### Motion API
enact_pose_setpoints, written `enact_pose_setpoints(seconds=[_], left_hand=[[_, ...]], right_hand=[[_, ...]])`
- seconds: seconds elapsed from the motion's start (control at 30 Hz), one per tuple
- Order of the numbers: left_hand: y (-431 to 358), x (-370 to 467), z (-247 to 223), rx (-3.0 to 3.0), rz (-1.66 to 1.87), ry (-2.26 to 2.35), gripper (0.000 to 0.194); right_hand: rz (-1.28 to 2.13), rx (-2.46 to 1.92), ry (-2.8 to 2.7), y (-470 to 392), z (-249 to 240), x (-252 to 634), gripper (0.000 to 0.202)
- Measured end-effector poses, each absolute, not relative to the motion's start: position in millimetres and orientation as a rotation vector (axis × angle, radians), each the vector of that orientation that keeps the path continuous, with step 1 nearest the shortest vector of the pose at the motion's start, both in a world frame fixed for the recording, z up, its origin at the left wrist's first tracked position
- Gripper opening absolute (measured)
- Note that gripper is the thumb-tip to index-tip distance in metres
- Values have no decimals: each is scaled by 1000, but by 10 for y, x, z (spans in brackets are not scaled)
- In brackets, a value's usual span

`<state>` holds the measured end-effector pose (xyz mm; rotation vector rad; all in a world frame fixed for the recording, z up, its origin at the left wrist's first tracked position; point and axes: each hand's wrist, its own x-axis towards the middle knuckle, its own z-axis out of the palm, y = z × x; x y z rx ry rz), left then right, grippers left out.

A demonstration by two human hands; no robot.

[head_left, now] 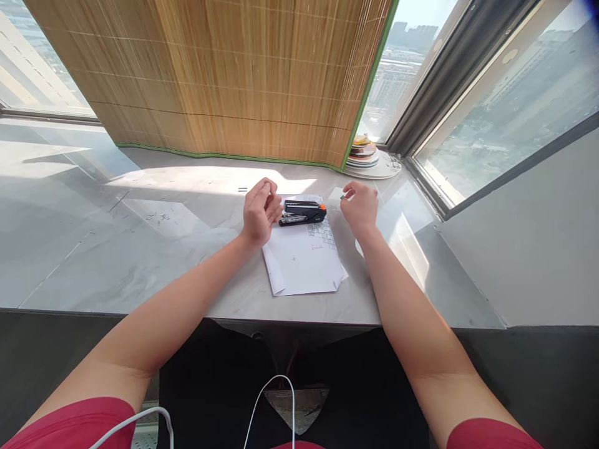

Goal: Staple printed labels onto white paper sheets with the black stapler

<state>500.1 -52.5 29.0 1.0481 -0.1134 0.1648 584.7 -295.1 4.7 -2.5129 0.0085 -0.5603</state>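
A black stapler [303, 212] with an orange tip at its right end lies across the top of white paper sheets [304, 262] that carry small print and have curled lower corners. My left hand [259, 212] is closed just left of the stapler, fingers curled in; whatever they may hold is hidden. To the stapler's right, my right hand [361, 207] pinches a small dark grey piece [343, 197] that looks like a short strip of staples. Two short grey staple strips [242, 189] lie on the ledge beyond my left hand.
Loose staples [161, 216] are scattered on the marble ledge [116, 262] at left. A bamboo blind [234, 75] hangs down at the back. Stacked plates [365, 159] stand in the far right corner by the window. A white cable [276, 380] loops over my lap.
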Motion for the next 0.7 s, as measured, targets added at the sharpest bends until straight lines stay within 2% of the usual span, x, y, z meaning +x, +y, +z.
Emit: enact_pose_setpoints(seconds=[0.13,0.37,0.57,0.7], left_hand=[[-523,5005,295,1013,164,-55,32],[-509,5015,297,1006,163,-50,32],[-513,5030,264,1082,200,-117,32],[-320,5207,228,1122,355,-47,35]], right_hand=[[-447,-2584,124,-3129,-20,5959,20],[-519,-2566,126,-3196,-166,6085,15],[-513,-2528,145,-3197,-228,6126,28],[-481,-2527,148,-3179,-249,6136,38]])
